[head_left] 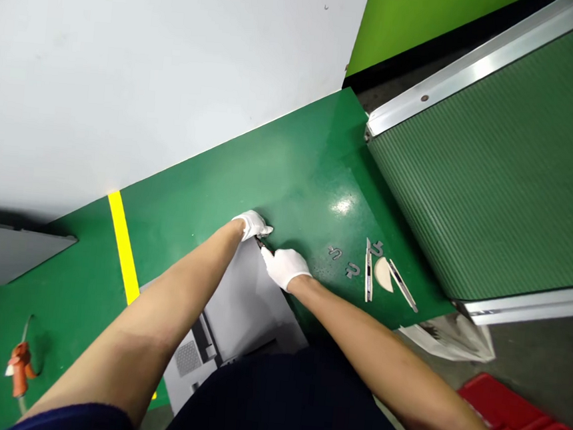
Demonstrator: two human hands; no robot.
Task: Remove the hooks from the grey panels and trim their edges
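Note:
A grey plastic panel point(239, 298) lies in front of my body on the green tabletop, with its near end hidden by my clothing. In a white glove, my left hand point(254, 225) is closed at the panel's far corner, its fingertips pointing right. My gloved right hand point(286, 266) is at the panel's right edge, fingers closed around a small dark tool point(260, 243) whose tip meets that corner. Most of the tool is hidden by the glove, so its exact kind is unclear. A grille section point(188, 358) shows at the panel's lower left.
To the right lie two utility knives point(368, 272), a cream half-round piece point(383, 274) and several small grey hooked pieces point(352, 270). A ribbed green conveyor belt point(511, 168) stands beyond. At left are an orange-handled tool point(19, 369) and another grey panel point(17, 248). A red crate point(510, 408) sits lower right.

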